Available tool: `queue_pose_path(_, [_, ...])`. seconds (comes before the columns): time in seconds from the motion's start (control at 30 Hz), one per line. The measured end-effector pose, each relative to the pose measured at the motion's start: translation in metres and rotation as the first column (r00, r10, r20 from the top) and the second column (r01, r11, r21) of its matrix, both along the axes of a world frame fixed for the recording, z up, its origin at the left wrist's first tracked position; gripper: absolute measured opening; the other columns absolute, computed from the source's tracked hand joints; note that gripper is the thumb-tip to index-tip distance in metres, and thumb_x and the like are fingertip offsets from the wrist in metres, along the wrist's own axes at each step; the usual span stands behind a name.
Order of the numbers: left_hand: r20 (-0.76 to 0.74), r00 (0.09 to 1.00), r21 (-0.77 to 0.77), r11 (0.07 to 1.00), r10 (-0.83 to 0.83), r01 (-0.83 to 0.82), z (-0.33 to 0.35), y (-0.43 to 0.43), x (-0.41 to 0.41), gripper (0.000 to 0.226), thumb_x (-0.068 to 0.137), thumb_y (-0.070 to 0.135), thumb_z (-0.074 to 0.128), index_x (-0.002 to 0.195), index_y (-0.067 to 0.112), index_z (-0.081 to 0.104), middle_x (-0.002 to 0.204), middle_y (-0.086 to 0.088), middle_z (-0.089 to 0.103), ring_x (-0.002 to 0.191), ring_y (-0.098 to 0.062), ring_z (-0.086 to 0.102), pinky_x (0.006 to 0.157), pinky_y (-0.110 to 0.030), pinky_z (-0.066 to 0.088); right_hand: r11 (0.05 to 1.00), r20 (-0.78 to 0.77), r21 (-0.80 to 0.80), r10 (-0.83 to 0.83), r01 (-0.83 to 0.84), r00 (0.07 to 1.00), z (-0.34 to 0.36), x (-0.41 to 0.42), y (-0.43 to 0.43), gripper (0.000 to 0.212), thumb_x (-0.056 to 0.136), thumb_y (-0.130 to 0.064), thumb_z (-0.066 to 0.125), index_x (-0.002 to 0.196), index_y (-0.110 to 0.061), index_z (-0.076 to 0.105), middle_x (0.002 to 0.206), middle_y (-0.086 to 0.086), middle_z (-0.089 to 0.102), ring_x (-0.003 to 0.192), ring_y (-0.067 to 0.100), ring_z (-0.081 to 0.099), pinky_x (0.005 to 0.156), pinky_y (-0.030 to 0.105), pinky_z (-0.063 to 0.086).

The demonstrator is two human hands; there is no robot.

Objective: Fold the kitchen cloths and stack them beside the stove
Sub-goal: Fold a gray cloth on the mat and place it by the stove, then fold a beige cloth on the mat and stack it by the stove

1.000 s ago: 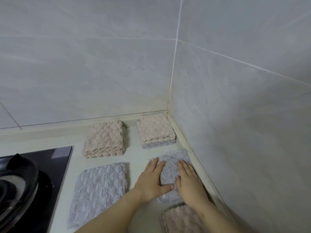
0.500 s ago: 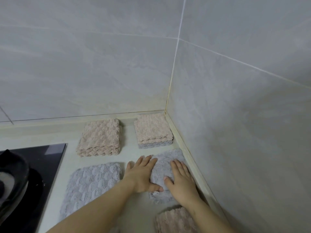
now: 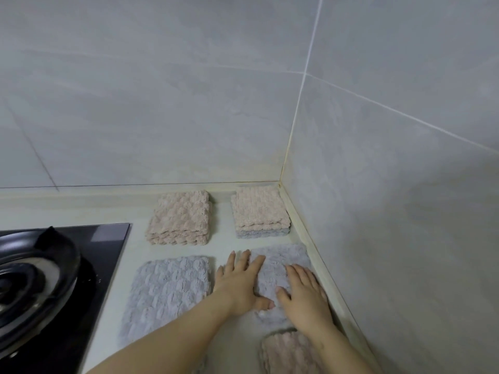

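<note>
Pressing grey cloth [image 3: 280, 261] flat, lower right, with left hand [image 3: 240, 287] and right hand [image 3: 305, 295], both spread. Probably mid-fold; next, pinching an edge over.

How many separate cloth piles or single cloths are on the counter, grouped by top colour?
Pink on top: 3 (left stack, corner stack with a grey layer beneath, bottom-edge cloth)
Grey on top: 2 (flat cloth, pressed cloth under left hand and right hand)
Total: 5
</note>
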State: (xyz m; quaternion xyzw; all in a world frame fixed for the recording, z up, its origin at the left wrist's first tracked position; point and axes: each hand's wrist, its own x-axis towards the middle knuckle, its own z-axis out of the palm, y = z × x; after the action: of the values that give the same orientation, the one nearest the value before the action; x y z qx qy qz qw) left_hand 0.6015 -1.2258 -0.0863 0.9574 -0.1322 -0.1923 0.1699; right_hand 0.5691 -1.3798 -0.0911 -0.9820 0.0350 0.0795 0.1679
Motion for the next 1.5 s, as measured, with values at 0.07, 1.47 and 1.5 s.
queue_pose_path(0.07, [-0.003,1.000,-0.120,0.993,0.005,-0.005,0.003,0.008,-0.006,0.091,0.080,0.057,0.059,0.149,0.033,0.005,0.158,-0.003,-0.003,0.145,-0.029,-0.007,0.118,-0.048,0.005,0.997,0.082,-0.062,-0.043,0.048,0.996,0.009,-0.006,0.008,0.054,0.093,-0.044,0.028,0.143,-0.026,0.031,0.150,-0.009,0.032,0.139,0.011,0.024,0.114,0.033,0.014])
queue_pose_path(1.47, [-0.123,-0.262,-0.655,-0.277,0.957,-0.703,0.041,0.747,-0.610,0.012,0.092,0.029,0.051,0.098,0.035,0.059,0.099,0.010,0.065,0.092,-0.007,0.062,0.074,-0.019,0.048,0.245,-0.011,0.653,0.950,-0.717,0.314,0.050,-0.429,0.873,0.013,0.094,-0.022,0.050,0.094,-0.024,0.063,0.100,-0.008,0.063,0.094,0.009,0.056,0.079,0.020,0.040])
queue_pose_path(1.5, [-0.117,-0.280,-0.655,-0.286,0.953,-0.700,0.040,0.768,-0.609,0.013,0.091,0.028,0.051,0.099,0.034,0.059,0.098,0.009,0.065,0.091,-0.009,0.063,0.074,-0.020,0.048,0.242,-0.007,0.652,0.950,-0.719,0.314,0.050,-0.427,0.893,0.014,0.094,-0.021,0.050,0.094,-0.023,0.063,0.099,-0.009,0.063,0.093,0.009,0.056,0.077,0.019,0.039])
